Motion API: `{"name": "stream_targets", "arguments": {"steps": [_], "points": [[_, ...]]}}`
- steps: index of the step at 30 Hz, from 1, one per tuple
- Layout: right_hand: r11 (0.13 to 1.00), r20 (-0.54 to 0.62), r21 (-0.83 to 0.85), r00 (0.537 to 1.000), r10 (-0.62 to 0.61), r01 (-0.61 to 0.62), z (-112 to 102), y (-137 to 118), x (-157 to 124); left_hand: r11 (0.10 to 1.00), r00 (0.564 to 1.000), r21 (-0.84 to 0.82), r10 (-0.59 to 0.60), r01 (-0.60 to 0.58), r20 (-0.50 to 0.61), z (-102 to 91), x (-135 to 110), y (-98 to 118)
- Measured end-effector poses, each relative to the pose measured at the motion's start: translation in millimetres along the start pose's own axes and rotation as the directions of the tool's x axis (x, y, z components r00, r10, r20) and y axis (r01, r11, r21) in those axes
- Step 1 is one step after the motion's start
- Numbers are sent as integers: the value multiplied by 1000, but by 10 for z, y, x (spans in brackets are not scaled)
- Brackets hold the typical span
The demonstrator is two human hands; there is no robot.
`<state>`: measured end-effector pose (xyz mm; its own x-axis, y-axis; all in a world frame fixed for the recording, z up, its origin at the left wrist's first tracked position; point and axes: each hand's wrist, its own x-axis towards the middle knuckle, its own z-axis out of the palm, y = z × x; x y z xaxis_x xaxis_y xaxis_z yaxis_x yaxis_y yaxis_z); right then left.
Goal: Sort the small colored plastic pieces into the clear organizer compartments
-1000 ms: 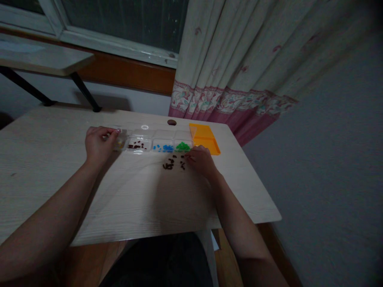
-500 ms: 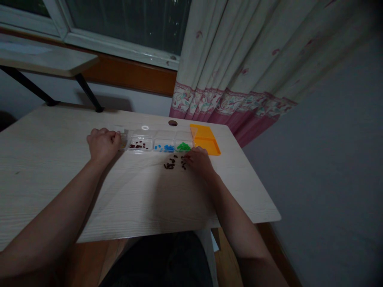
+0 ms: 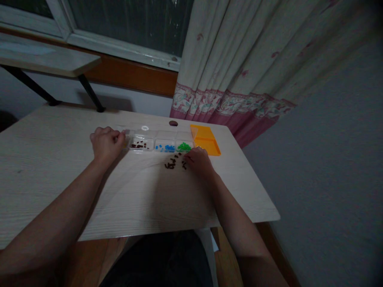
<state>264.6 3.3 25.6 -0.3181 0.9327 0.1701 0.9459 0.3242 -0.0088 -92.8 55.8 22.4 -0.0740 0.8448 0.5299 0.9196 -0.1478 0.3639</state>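
Note:
On the table lies a clear plastic compartment box [image 3: 154,144]. Its front row holds brown pieces [image 3: 139,145] at the left, blue pieces [image 3: 170,148] in the middle and green pieces [image 3: 184,147] at the right. My left hand [image 3: 106,144] is closed on the box's left end, its fingertips partly hidden. Just in front of the box, loose dark-brown pieces [image 3: 170,164] are scattered on the tabletop. My right hand [image 3: 200,160] is beside them at the right, its fingers pinched at a small reddish-brown piece, low over the table.
An open yellow case [image 3: 207,140] touches or nearly touches the box's right end. Behind the box is a round cable hole [image 3: 173,123]. A raised shelf [image 3: 72,65] on black legs stands at the back left, and a curtain [image 3: 233,79] hangs behind the table [image 3: 125,203].
The view has shifted very slightly. My left hand sits a little farther right against the box end. At the far edge of the loose brown pieces, the arrangement differs slightly near my right fingertips.

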Motion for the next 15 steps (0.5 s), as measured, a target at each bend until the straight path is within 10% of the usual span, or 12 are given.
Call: {"name": "stream_targets", "arguments": {"steps": [6, 15], "points": [[1000, 1, 10, 1000, -7, 7, -25, 8, -16, 938, 951, -194, 303, -286, 60, 91, -215, 387], [993, -25, 87, 997, -78, 80, -25, -21, -35, 686, 648, -509, 705, -520, 288, 157, -426, 669]]}}
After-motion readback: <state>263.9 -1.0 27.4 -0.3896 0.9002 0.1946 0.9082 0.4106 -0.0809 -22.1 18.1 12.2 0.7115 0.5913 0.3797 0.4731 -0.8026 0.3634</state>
